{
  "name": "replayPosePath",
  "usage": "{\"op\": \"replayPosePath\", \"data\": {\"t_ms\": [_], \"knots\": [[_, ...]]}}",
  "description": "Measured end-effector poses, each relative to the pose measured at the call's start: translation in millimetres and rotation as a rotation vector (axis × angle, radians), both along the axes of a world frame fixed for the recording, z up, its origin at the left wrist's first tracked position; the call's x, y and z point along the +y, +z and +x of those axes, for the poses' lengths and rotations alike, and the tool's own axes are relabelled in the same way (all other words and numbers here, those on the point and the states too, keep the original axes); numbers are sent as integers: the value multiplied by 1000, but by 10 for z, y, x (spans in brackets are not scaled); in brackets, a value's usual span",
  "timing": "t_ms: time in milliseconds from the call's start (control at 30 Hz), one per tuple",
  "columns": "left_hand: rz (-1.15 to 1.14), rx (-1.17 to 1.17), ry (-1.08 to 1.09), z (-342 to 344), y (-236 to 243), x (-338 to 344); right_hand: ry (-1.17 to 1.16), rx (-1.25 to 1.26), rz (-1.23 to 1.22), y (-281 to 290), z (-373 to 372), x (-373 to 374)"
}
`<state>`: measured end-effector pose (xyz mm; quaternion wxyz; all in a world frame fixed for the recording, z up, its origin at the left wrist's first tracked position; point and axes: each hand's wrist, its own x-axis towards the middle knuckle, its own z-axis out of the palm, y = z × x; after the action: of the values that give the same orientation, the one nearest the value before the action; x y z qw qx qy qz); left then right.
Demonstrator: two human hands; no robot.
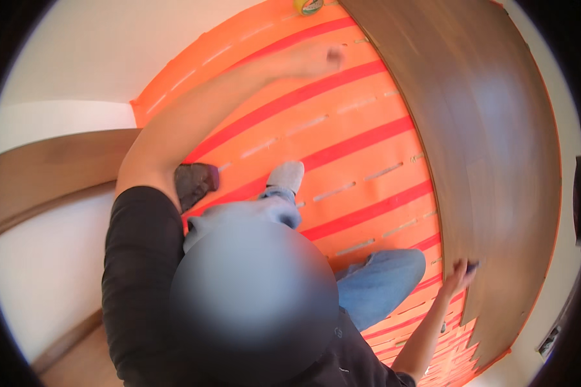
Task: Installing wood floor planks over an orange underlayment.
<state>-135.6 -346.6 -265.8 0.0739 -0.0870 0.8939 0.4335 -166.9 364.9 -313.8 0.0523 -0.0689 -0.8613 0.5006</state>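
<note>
My left arm reaches out over orange sheet underlay point(352, 132), and my left hand point(316, 59) is just above it. The fingers look curled and are blurred; a dark spot shows at their tips, and I cannot make out what it is. My right hand point(456, 280) is low on the right at the edge of the laid brown wood-look floor planks point(490, 148). Its fingers are closed around a small dark blue object point(472, 266), whose kind is too small to tell. The planks' near end is stepped.
A yellow roll of tape point(308, 6) lies at the far edge. Red stripes and slots run across the underlay. A dark shoe point(197, 185), a grey-socked foot point(286, 177) and a jeans-clad knee point(387, 280) rest over it. White wall point(71, 116) and a brown plank-like strip point(58, 168) stand left.
</note>
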Motion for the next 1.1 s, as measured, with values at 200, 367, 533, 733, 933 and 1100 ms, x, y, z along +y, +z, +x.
{"op": "replayPosePath", "data": {"t_ms": [200,367,533,733,933,1100], "knots": [[-957,-55,99,-1238,-311,-2403,758,-287,-458,-106,-920,-4290],[-19,-47,707,-1765,-630,-2076,819,-366,-304,-490,-1577,-6273],[-143,-41,552,-1484,-1167,-2771,842,-319,-336,-744,-1793,-7813],[105,92,656,-1393,-1402,-2863,924,-390,-290,-1120,-2014,-8227],[-28,151,528,-1420,-1473,-2800,955,-419,-231,-1188,-2150,-8340],[-174,234,580,-1445,-1421,-2881,987,-456,-63,-1198,-2193,-8433]]}}
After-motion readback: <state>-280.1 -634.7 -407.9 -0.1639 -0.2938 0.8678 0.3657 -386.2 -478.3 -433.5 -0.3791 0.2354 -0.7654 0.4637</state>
